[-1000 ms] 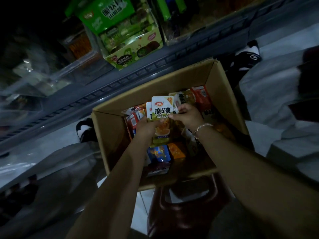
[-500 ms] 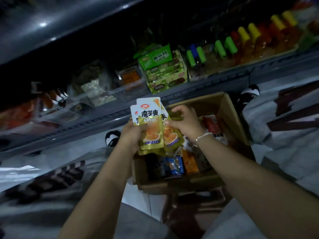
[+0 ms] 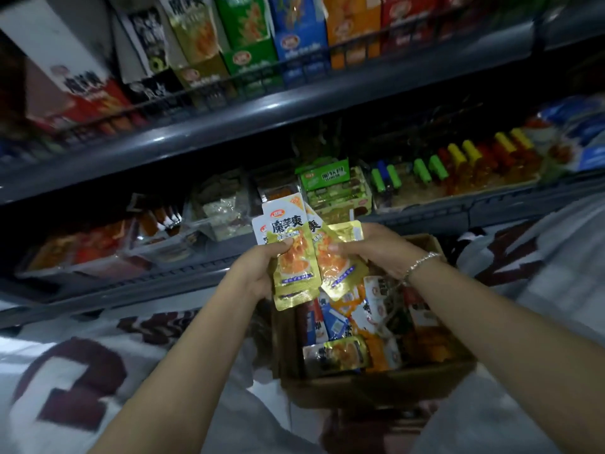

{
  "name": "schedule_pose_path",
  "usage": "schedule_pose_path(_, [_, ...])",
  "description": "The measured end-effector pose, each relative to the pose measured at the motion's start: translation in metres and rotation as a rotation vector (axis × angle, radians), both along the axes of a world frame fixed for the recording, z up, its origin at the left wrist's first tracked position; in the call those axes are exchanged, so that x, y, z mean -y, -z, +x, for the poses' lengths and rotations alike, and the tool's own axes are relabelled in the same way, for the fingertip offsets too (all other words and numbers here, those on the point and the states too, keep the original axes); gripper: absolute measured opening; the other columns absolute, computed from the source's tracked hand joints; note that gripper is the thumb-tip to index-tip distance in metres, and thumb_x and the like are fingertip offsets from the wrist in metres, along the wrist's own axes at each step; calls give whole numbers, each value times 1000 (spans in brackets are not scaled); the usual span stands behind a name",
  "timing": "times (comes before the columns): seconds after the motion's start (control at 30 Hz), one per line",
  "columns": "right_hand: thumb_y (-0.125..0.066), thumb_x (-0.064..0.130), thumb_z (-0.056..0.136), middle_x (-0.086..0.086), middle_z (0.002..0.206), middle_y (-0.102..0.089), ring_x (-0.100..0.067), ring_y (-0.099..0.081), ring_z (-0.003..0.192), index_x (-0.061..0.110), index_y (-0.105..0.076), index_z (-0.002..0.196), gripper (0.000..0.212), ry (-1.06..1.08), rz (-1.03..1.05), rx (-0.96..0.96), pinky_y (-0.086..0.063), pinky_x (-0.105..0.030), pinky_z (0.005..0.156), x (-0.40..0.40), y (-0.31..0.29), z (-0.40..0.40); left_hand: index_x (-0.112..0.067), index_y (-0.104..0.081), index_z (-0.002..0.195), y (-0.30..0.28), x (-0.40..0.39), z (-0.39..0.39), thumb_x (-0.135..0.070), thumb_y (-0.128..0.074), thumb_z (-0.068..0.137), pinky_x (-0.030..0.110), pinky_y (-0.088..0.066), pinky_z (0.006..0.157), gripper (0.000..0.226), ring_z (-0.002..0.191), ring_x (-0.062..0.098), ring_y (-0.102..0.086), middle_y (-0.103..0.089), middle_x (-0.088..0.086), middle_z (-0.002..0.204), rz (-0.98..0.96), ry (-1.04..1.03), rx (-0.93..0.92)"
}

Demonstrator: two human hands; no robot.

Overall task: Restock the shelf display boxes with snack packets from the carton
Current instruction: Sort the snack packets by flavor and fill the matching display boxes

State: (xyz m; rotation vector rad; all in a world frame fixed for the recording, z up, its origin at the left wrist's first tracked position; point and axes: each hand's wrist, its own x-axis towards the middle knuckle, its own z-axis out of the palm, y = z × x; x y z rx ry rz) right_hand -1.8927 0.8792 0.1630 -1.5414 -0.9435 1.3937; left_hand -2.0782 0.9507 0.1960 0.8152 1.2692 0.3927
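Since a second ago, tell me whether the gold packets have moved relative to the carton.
Yes. The gold packets, held in the left hand and right hand, rose out of the carton and now sit above its far rim, toward the shelf.

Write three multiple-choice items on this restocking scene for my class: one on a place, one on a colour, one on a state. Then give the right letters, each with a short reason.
1. Where is the carton?
A. on the top shelf
B. below the hands, in front of the person
C. behind the green box

2. What colour is the lower part of the held packets?
A. gold
B. purple
C. black

3. What is the left hand doing?
A. hanging empty
B. pressing flat on the shelf
C. holding packets in its grip

Answers: 1 B, the open carton sits under both forearms. 2 A, their foil shines gold. 3 C, its thumb lies across the front packet, while the right hand holds the others.
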Motion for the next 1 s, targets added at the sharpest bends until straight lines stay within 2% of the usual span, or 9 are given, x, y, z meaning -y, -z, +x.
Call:
schedule_pose_path(0.17, [-86,25,63,9,109,-55,-9,-53,98,20,-54,110,57,-30,-1,410,-44,-22,76,2,-43,4,-10,-60,84,-27,-1,5,-10,-59,92,30,-52,51,8,49,15,-67,-69,0,58,48,56,-14])
schedule_pose_path(0.33, [-85,51,53,3,136,-34,-18,-31,128,30,-43,127,87,-196,102,986,-28,-35,106,0,-80,9,-8,-63,89,-46,-9,10,-6,-63,88,33,-57,55,3,57,19,-69,-71,4,67,94,109,-5])
schedule_pose_path(0.4, [-85,49,55,2,142,-36,-19,-34,132,29,-35,137,98,-302,89,917,-32,-37,107,-5,-90,17,-7,-63,90,-51,-11,14,-3,-63,87,32,-56,48,5,56,19,-69,-72,5,67,121,120,21])
schedule_pose_path(0.43, [-84,45,60,4,135,-46,-18,-44,125,27,-43,132,85,-351,69,846,-41,-34,101,-6,-95,20,-7,-63,92,-53,-12,16,-2,-63,87,31,-55,47,6,57,20,-70,-72,6,68,126,118,37])
schedule_pose_path(0.5, [-80,39,69,9,97,-61,-9,-58,88,24,-59,93,36,-412,37,771,-47,-22,73,-10,-95,26,-6,-64,95,-52,-11,21,-2,-64,86,32,-56,48,10,59,20,-70,-73,7,72,126,100,62])
schedule_pose_path(0.57, [-77,38,73,13,73,-50,-3,-47,65,25,-48,69,32,-426,33,751,-35,-17,58,-12,-93,30,-5,-65,99,-48,-11,25,-2,-66,84,33,-58,52,16,62,21,-71,-73,9,78,127,72,87])
schedule_pose_path(0.73, [-73,33,79,12,101,-60,-8,-58,97,21,-61,98,26,-302,-29,516,-45,-22,81,-18,-78,34,-4,-63,107,-41,-17,38,-2,-69,81,34,-58,57,26,67,21,-72,-74,8,80,158,-64,146])
schedule_pose_path(0.83, [-72,25,81,7,97,-71,-7,-66,90,17,-64,98,20,-207,-45,318,-49,-20,73,-23,-73,30,-7,-61,104,-43,-24,37,-1,-64,86,32,-55,48,19,62,19,-71,-74,5,73,132,-129,209])
schedule_pose_path(1.0, [-72,20,80,6,96,-74,-10,-67,95,18,-66,102,22,-51,-48,130,-47,-28,86,-23,-65,29,-8,-58,111,-49,-29,37,2,-56,91,31,-56,47,22,61,17,-71,-73,4,76,154,-174,277])
